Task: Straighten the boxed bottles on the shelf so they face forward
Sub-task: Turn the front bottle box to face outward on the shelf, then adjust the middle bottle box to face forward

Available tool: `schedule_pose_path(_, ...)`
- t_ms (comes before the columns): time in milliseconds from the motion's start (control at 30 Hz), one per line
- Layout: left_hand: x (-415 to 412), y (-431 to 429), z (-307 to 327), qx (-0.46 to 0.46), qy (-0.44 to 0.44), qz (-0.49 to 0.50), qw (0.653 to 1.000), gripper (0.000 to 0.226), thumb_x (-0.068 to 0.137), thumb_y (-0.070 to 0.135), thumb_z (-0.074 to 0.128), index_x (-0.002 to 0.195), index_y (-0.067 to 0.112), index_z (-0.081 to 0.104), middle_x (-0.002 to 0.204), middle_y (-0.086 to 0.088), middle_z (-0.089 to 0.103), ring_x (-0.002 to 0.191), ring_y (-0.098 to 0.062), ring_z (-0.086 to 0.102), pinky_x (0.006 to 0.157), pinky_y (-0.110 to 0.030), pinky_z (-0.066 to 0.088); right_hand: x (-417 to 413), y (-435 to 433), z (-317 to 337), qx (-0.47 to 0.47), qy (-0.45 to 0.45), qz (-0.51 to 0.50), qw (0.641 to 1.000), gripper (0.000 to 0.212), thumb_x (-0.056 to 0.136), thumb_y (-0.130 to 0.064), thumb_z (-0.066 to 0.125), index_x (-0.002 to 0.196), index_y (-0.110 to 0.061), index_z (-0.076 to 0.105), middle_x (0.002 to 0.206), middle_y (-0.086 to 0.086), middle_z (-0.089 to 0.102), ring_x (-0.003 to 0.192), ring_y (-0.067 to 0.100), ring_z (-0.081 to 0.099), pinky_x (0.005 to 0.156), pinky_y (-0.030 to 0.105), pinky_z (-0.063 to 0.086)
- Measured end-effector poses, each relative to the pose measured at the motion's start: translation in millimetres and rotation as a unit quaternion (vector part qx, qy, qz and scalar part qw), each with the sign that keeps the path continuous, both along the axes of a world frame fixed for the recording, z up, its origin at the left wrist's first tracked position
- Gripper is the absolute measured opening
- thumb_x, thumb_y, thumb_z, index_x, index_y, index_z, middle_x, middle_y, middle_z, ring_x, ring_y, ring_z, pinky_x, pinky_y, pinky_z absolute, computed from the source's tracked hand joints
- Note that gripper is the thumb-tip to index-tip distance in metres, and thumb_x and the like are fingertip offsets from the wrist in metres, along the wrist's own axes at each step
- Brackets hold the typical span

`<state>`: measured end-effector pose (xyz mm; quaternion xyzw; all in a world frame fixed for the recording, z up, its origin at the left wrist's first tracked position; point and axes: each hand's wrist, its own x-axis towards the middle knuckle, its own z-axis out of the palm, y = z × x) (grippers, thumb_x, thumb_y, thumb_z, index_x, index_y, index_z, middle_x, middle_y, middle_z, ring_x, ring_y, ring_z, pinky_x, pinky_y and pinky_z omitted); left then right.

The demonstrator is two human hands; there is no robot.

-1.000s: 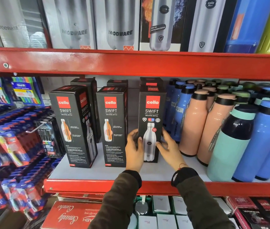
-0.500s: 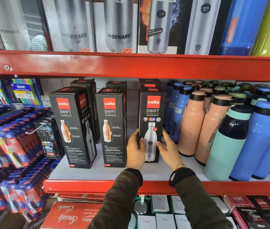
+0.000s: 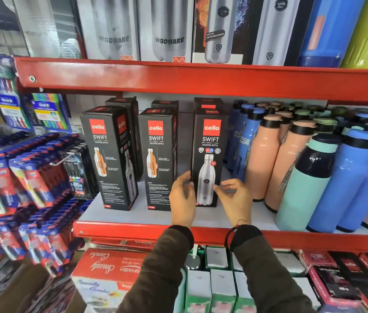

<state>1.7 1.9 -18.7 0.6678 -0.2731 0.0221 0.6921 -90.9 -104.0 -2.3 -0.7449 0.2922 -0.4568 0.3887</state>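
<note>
Three black cello boxes stand in the front row of the white shelf (image 3: 119,216). The left box (image 3: 107,159) is turned corner-on. The middle box (image 3: 157,159) shows a panel with an orange bottle. The right box (image 3: 210,152) faces forward with a steel bottle pictured. My left hand (image 3: 183,197) wraps the right box's lower left edge, thumb on the front. My right hand (image 3: 236,197) sits at its lower right corner with curled, parted fingers, only the index tip touching. More black boxes stand behind.
Loose peach bottles (image 3: 262,159), blue bottles (image 3: 354,177) and a mint bottle (image 3: 302,188) crowd the shelf just right of the boxes. Toothbrush packs (image 3: 20,177) hang at the left. The red upper shelf (image 3: 178,77) carries tall boxes; more cartons fill the lower shelf.
My right hand has come off the right box's side and its fingers have curled open. My left hand stays on the left edge. The view has shifted a little left.
</note>
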Motion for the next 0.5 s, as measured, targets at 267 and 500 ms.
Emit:
schedule_pose_path(267,4,55,0,-0.076,-0.095,0.126,0.985,0.033,0.101,0.006,0.050,0.132,0.014,0.058,0.124,-0.001,0.059,0.121,-0.012,0.057,0.106,-0.025,0.044,16,53,-4,0.030,-0.049,0.110,0.992,0.025,0.086,-0.018,0.074,0.110,-0.010,0.073,0.103,-0.002,0.074,0.084,-0.011,0.065,0.074,0.003,0.049)
schedule_pose_path(500,51,79,6,-0.009,0.008,0.067,0.998,0.050,0.106,0.017,0.040,0.156,0.015,0.034,0.157,0.003,0.037,0.149,-0.014,0.035,0.126,-0.040,0.027,63,82,2,0.045,0.054,0.212,0.975,0.046,0.103,-0.016,0.048,0.148,-0.011,0.041,0.150,0.005,0.048,0.133,0.011,0.049,0.100,0.004,0.033)
